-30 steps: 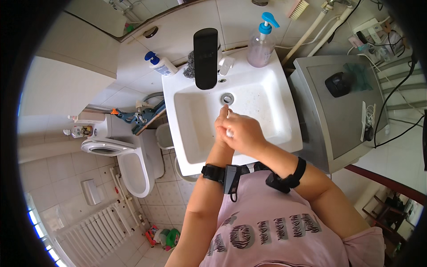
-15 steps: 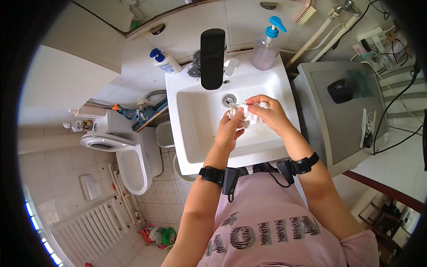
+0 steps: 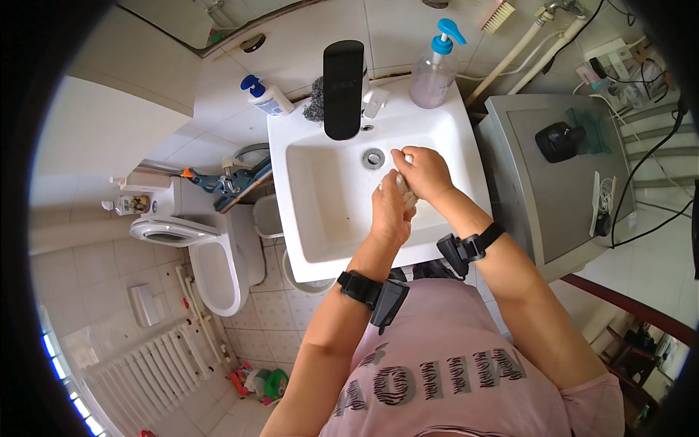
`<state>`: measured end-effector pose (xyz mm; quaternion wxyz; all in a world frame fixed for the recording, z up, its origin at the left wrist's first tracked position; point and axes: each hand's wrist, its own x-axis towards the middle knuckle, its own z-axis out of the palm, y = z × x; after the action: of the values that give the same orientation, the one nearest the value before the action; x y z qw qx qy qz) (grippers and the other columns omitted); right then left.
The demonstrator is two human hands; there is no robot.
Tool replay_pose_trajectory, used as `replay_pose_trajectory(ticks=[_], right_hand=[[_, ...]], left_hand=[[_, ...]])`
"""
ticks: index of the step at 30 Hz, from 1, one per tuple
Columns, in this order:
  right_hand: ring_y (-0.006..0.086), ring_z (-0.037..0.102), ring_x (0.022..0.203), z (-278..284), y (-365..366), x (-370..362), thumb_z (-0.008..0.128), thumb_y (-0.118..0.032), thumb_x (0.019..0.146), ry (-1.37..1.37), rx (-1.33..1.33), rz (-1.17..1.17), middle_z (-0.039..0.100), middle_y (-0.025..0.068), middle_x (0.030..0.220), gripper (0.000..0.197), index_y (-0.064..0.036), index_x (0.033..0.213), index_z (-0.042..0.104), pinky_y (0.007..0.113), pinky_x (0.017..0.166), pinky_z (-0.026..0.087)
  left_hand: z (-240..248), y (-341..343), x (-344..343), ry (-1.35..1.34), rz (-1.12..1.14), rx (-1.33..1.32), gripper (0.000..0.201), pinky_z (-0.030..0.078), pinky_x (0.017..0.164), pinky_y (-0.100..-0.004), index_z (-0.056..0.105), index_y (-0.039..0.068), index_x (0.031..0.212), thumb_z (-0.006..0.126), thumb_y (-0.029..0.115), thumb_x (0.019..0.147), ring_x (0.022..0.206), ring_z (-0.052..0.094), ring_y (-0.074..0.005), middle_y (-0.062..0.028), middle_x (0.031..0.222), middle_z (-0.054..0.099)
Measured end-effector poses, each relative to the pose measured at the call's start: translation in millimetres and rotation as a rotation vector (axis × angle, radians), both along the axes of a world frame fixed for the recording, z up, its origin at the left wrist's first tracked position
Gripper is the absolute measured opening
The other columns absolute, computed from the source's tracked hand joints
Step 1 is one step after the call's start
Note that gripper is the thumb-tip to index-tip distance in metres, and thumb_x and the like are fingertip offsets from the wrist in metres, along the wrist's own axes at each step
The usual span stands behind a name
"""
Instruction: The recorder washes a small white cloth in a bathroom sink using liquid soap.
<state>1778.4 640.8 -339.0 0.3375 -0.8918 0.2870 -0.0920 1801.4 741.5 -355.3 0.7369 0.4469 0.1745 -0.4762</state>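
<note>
In the head view, my left hand (image 3: 391,211) and right hand (image 3: 429,175) are closed around a crumpled white wad (image 3: 408,199), pressed between them, probably so it can't slip. They hang over the sink (image 3: 320,215), likely to let drips fall there; the drain (image 3: 373,159) lies just ahead-left of my fingertips. My curled fingers hide most of the wad (cloth or tissue, I can't tell), and my right fingers' undersides are out of sight
</note>
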Motion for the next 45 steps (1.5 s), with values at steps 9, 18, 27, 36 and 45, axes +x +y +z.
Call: replay_pose_trajectory(ticks=[9,18,27,36,45], right_hand=[[0.0327,0.053,0.055,-3.5,-0.3,11.9,0.049,-0.033,0.084,0.066,0.156,0.0,0.053,0.0144,0.056,0.034,-0.0056,0.065,0.055,0.04,0.052,0.041],[0.0321,0.058,0.068,-7.7,23.4,0.3,0.058,-0.029,0.076,-0.12,-0.001,0.027,0.059,0.0146,0.068,0.02,-0.0089,0.075,0.06,0.041,0.061,0.045],[0.0114,0.054,0.073,-32.8,-57.9,-36.2,0.059,-0.037,0.08,-0.415,1.301,-0.37,0.058,0.003,0.077,0.033,-0.0044,0.082,0.059,0.023,0.064,0.042],[0.0086,0.05,0.079,43.0,-129.7,-6.6,0.057,-0.03,0.081,-0.515,0.608,-0.407,0.058,0.0003,0.087,0.03,-0.0034,0.096,0.057,0.023,0.07,0.04],[0.0094,0.05,0.087,100.7,-175.1,61.8,0.057,-0.041,0.08,-0.272,0.527,-0.139,0.059,-0.0023,0.093,0.039,-0.0126,0.106,0.061,0.025,0.071,0.037]], left_hand=[[-24.9,12.4,-1.8,0.057,-0.003,-0.068,0.03,0.034,0.041,-0.0239,0.047,0.011,0.089,0.041,0.04,0.089,0.056,0.051,-0.01,-0.0008,0.079,0.053],[-12.6,7.1,10.2,0.119,0.047,0.02,0.03,0.042,0.056,-0.025,0.048,0.009,0.105,0.042,0.035,0.09,0.068,0.052,-0.0124,-0.0014,0.075,0.051],[12.0,0.1,37.7,-0.179,0.058,-0.365,0.04,0.037,0.096,-0.0366,0.044,0.004,0.113,0.032,0.037,0.094,0.107,0.049,-0.0219,-0.011,0.111,0.052],[34.3,-44.5,42.7,0.032,-0.051,-0.46,0.036,0.034,0.098,-0.0402,0.043,0.006,0.113,0.038,0.035,0.092,0.109,0.048,-0.0234,-0.0085,0.114,0.052],[64.3,-126.5,68.4,-0.02,-0.138,-0.256,0.026,0.039,0.091,-0.0398,0.046,0.009,0.11,0.042,0.026,0.091,0.102,0.053,-0.0207,-0.0057,0.108,0.054]])
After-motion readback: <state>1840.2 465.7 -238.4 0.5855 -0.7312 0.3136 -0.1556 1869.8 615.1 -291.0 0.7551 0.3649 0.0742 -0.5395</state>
